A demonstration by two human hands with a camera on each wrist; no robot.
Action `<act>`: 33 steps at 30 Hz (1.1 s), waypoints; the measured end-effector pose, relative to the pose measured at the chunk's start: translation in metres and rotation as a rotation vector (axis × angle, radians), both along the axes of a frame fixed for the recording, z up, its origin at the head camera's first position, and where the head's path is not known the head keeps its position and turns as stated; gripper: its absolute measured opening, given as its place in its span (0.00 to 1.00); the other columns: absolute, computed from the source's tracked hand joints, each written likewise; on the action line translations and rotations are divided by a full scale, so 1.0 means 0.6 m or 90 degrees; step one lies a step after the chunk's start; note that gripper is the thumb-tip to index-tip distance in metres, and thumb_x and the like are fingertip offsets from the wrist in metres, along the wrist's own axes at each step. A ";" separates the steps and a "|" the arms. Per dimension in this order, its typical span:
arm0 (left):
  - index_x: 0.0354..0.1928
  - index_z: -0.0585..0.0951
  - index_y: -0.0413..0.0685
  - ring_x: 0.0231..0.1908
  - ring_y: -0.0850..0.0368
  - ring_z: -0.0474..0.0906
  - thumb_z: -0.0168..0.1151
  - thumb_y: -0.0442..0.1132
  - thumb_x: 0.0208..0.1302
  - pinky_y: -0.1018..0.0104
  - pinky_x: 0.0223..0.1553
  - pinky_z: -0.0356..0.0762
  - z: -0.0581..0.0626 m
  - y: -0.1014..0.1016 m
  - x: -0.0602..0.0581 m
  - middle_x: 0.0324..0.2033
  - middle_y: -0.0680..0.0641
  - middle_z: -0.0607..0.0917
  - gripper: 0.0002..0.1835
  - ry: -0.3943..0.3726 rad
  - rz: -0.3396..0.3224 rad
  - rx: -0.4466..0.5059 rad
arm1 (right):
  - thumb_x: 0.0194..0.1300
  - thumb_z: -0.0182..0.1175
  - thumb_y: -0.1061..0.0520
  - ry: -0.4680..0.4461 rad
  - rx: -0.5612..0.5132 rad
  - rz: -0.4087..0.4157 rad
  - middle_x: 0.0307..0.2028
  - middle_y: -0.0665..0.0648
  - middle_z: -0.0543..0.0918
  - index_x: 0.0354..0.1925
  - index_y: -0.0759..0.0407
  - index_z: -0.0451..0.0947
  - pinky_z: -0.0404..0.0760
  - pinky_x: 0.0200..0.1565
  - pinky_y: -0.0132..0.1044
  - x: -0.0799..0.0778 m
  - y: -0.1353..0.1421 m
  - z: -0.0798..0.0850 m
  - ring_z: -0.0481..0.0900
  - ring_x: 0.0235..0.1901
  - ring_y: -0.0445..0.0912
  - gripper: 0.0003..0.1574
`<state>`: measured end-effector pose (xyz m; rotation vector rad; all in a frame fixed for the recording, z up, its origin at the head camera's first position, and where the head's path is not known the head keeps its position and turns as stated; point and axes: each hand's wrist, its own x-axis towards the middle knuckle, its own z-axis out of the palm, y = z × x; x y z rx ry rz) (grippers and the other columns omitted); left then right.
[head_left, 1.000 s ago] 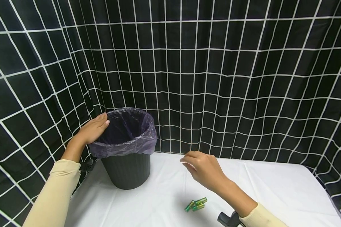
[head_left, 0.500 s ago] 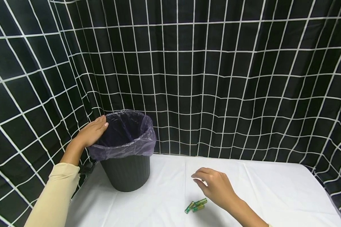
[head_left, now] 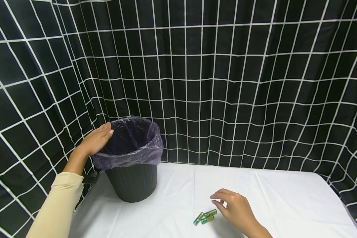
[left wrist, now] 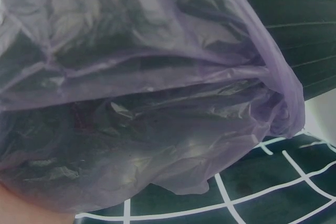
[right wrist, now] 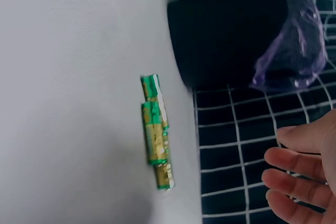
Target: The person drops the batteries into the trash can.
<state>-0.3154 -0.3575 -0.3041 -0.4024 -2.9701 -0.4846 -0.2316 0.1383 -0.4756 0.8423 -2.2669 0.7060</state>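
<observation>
My left hand (head_left: 96, 139) rests with straight fingers on the left rim of a black ribbed waste bin (head_left: 134, 185). A translucent purple bin bag (head_left: 147, 152) lines the bin and folds down over its rim. In the left wrist view this bag (left wrist: 173, 72) fills most of the picture, and only a bit of the hand shows at the lower left corner. Three green and gold batteries (head_left: 208, 218) lie bunched together on the cloth. Just right of and above them hovers my right hand (head_left: 235, 210), thumb and fingers apart and slightly bent, holding nothing.
A white cloth (head_left: 172, 205) covers the table under the bin and batteries. Black curtains with a white grid (head_left: 214, 82) hang close behind the table and along its left side. A dark wrist device (head_left: 90, 178) shows beside the left wrist.
My right hand has come down and slightly right, closer to the batteries, with thumb and fingers still apart. The left hand stays on the bin rim. The head view has shifted slightly.
</observation>
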 end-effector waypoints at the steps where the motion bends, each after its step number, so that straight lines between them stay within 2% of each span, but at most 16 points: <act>1: 0.75 0.50 0.24 0.77 0.30 0.42 0.28 0.51 0.84 0.40 0.76 0.42 0.000 -0.001 0.000 0.76 0.26 0.48 0.36 -0.002 0.001 0.000 | 0.47 0.79 0.66 -0.006 -0.004 -0.001 0.33 0.41 0.88 0.32 0.48 0.88 0.72 0.23 0.24 0.000 0.003 -0.005 0.76 0.26 0.27 0.16; 9: 0.75 0.50 0.23 0.77 0.30 0.41 0.28 0.52 0.84 0.39 0.75 0.42 0.002 -0.003 -0.001 0.76 0.27 0.48 0.36 -0.004 0.000 0.001 | 0.47 0.78 0.64 -0.055 -0.001 -0.006 0.33 0.42 0.88 0.32 0.50 0.89 0.70 0.24 0.26 -0.005 0.017 -0.043 0.72 0.25 0.26 0.13; 17: 0.75 0.49 0.24 0.77 0.30 0.41 0.28 0.51 0.84 0.39 0.76 0.41 -0.001 -0.001 -0.002 0.76 0.27 0.48 0.36 -0.006 0.000 0.002 | 0.53 0.75 0.63 -0.232 0.045 -0.039 0.39 0.46 0.88 0.38 0.51 0.89 0.77 0.30 0.28 -0.006 0.016 -0.068 0.72 0.27 0.26 0.12; 21: 0.75 0.48 0.24 0.77 0.30 0.41 0.28 0.51 0.84 0.39 0.76 0.41 -0.001 0.000 -0.002 0.76 0.27 0.48 0.36 -0.005 0.004 0.000 | 0.54 0.75 0.61 -0.286 0.067 -0.069 0.40 0.47 0.88 0.39 0.52 0.89 0.76 0.30 0.28 -0.006 0.012 -0.073 0.71 0.26 0.27 0.12; 25: 0.75 0.49 0.24 0.77 0.30 0.41 0.28 0.50 0.84 0.39 0.76 0.41 0.000 0.002 -0.003 0.76 0.26 0.48 0.35 -0.003 -0.001 -0.001 | 0.54 0.74 0.61 -0.298 0.077 -0.081 0.39 0.47 0.88 0.39 0.51 0.89 0.75 0.30 0.27 -0.006 0.012 -0.079 0.69 0.25 0.27 0.12; 33: 0.76 0.48 0.24 0.76 0.30 0.41 0.28 0.51 0.84 0.38 0.75 0.41 0.000 0.001 0.000 0.76 0.26 0.47 0.36 -0.011 0.002 -0.003 | 0.53 0.74 0.63 -0.279 0.095 -0.064 0.39 0.47 0.88 0.37 0.49 0.89 0.81 0.35 0.31 -0.006 0.017 -0.083 0.75 0.30 0.29 0.12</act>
